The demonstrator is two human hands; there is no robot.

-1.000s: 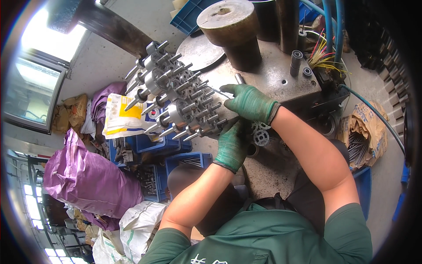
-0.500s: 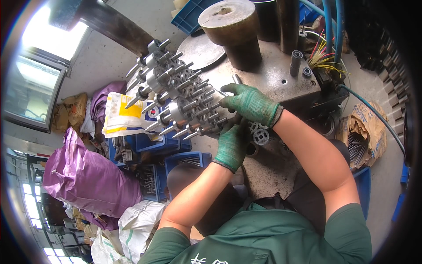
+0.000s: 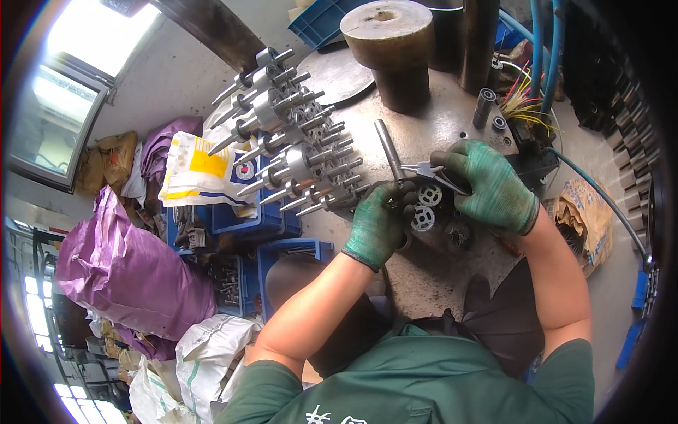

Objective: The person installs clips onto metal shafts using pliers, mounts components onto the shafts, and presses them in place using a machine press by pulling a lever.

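A metalworking workshop: a stained metal bench carries a heavy round-headed steel post toward its far edge and ringed steel shafts clustered at its left. Blue hoses and loose coloured wires hang by its far right corner; blue parts bins, a purple sack and white sacks crowd the left side.

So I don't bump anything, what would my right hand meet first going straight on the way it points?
Likely the slanted metal rod to its left, touched first by the plier-like tool your right hand holds, though depth is unclear.
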